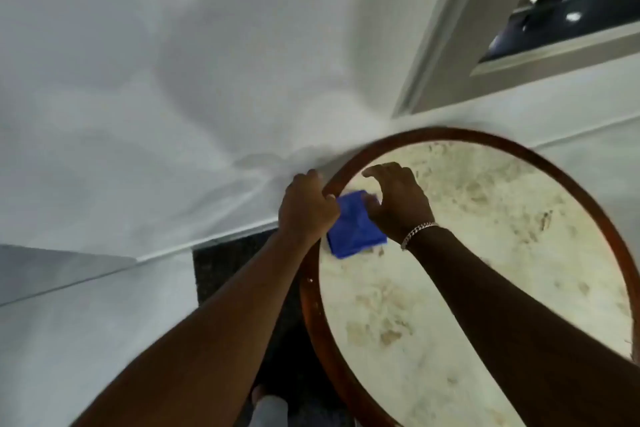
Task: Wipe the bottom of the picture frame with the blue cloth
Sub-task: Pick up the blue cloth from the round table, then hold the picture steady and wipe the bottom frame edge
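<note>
Foot: at the very bottom edge, a grey trouser leg (pixel 268 411) and a bare toe show over a dark speckled floor (pixel 221 270).
Forearms: both reach up from the lower edge and converge at the left rim of the table.
Worktop: a round worktop with a cream, brown-mottled marble-like top and a polished reddish-brown wooden rim (pixel 313 315) fills the lower right.
Blue cloth: a folded square blue cloth (pixel 356 234) lies on the cream surface just inside the left rim, between the two hands.
Left hand: the left hand (pixel 306 206) is curled at the rim, fingertips touching the near corner of the cloth; whether it pinches the cloth or grips the rim is not clear.
Right hand: the right hand (pixel 398 198) wears a silver chain bracelet (pixel 417 234) at the wrist; its fingers arch loosely, thumb side resting on the cloth's far edge, not clenched.
Wall: a plain white wall (pixel 156 80) with soft shadows rises behind the table.
Picture frame: a pale grey rectangular picture frame with a dark reflective pane (pixel 485 45) hangs on the wall at upper right, well apart from hands and cloth; its lower corner ends just above the table's far rim.
</note>
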Motion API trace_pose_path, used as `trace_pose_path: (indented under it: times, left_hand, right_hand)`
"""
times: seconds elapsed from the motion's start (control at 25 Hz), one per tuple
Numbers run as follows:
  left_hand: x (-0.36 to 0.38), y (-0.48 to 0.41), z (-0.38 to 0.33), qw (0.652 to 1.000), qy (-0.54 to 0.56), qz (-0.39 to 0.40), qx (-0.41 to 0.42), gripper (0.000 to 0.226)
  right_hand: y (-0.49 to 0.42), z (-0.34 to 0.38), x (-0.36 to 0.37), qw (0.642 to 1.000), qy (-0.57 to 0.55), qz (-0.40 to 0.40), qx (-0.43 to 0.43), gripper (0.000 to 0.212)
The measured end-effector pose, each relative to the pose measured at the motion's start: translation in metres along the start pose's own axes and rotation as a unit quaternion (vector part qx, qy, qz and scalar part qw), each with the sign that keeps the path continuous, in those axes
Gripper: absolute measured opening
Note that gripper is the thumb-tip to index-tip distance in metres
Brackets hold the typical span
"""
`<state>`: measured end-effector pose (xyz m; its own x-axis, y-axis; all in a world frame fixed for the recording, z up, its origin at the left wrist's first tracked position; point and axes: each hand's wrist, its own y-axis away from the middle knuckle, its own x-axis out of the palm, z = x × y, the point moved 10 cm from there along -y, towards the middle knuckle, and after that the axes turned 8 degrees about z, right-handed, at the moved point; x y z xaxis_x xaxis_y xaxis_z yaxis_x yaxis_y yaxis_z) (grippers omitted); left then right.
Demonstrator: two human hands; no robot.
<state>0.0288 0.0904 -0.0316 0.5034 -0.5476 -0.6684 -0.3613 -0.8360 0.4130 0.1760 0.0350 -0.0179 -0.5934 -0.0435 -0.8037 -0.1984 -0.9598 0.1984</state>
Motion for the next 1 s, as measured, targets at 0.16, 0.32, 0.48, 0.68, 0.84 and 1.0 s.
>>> trace_pose_path:
  times: [0.16,0.32,0.48,0.68,0.84,1.0]
  left_hand:
    - [0.065,-0.003,0.045,0.990,0.085,0.004,-0.111,0.052]
    - [0.055,0.001,0.051,0.958,0.239,-0.065,-0.144,0.050]
    - [-0.034,0.026,0.011,0.951,0.264,-0.147,-0.062,0.049]
    - [-0.202,0.080,-0.082,0.904,0.319,-0.256,0.127,0.049]
    - [-0.337,0.157,-0.169,0.838,0.316,-0.341,0.286,0.048]
    - [-0.447,0.225,-0.249,0.775,0.273,-0.396,0.409,0.047]
  right_hand:
    - [0.008,-0.052,0.070,0.993,0.011,0.079,0.091,0.046]
    - [0.005,-0.046,0.065,0.990,-0.091,0.034,0.103,0.046]
    - [0.005,0.026,-0.008,0.987,-0.147,-0.057,0.033,0.036]
    - [0.005,0.168,-0.150,0.956,-0.171,-0.205,-0.119,0.033]
    - [0.039,0.286,-0.274,0.900,-0.133,-0.340,-0.239,0.029]
    - [0.081,0.381,-0.380,0.808,-0.129,-0.467,-0.334,0.027]
